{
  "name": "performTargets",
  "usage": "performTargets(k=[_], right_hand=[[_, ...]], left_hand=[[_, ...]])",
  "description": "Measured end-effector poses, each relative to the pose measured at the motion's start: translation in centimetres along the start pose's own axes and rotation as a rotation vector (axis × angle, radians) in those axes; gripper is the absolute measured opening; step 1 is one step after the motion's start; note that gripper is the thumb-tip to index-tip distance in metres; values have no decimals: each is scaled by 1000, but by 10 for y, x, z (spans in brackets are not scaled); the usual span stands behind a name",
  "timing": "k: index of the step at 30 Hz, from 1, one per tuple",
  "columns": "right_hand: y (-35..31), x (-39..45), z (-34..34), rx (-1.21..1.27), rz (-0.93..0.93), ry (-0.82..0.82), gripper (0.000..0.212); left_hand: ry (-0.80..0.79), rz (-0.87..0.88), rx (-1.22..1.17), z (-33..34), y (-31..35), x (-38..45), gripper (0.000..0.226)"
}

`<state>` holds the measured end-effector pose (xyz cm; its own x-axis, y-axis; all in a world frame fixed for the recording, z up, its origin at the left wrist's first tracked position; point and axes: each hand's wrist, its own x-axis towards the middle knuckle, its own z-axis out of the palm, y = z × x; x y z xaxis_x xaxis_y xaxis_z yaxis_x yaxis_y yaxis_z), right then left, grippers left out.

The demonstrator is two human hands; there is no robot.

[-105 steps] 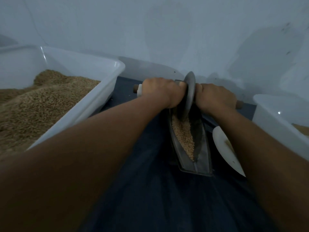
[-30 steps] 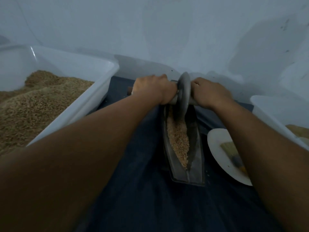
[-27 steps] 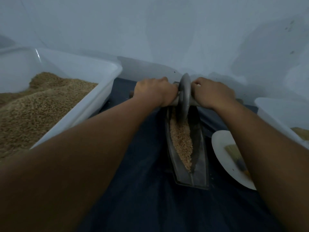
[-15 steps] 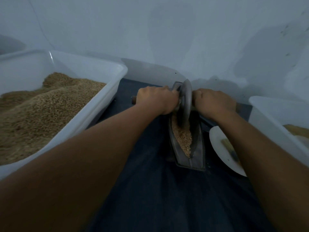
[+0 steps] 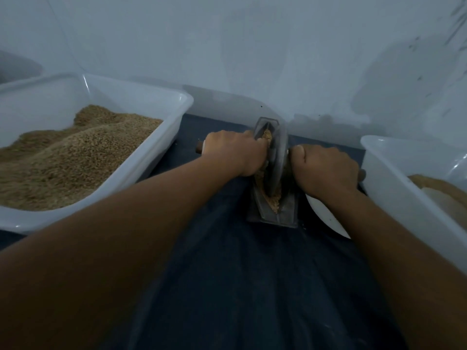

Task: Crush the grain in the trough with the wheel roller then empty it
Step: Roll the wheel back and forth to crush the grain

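A narrow dark metal trough (image 5: 288, 213) lies lengthwise on the dark cloth, holding tan grain (image 5: 274, 202). A grey disc-shaped wheel roller (image 5: 278, 160) stands on edge in the trough, near its middle. My left hand (image 5: 233, 154) grips the wooden axle handle on the wheel's left side, its brown end (image 5: 199, 149) poking out past my fist. My right hand (image 5: 324, 169) grips the handle on the right side. Grain shows both beyond the wheel and in front of it.
A large white tub (image 5: 141, 157) heaped with grain stands at the left. Another white tub (image 5: 404, 188) with some grain is at the right. A white plate (image 5: 326, 215) lies partly under my right forearm. A pale wall rises close behind the trough.
The wheel has rolled toward me along the trough, from its far end to about the middle. The trough's far end with some grain now shows behind the wheel.
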<state>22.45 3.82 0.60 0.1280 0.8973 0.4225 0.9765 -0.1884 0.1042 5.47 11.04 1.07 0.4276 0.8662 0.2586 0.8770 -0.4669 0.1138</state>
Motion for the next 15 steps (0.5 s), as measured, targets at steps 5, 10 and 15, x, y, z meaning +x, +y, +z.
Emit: performTargets(k=[5, 10, 15], right_hand=[[2, 20, 10, 133, 95, 27, 35], [3, 56, 23, 178, 71, -2, 43], [9, 91, 29, 169, 71, -130, 48]], left_hand=[[-57, 6, 51, 4, -2, 17, 25], [-119, -21, 48, 9, -8, 43, 35], [-144, -112, 4, 9, -9, 68, 48]])
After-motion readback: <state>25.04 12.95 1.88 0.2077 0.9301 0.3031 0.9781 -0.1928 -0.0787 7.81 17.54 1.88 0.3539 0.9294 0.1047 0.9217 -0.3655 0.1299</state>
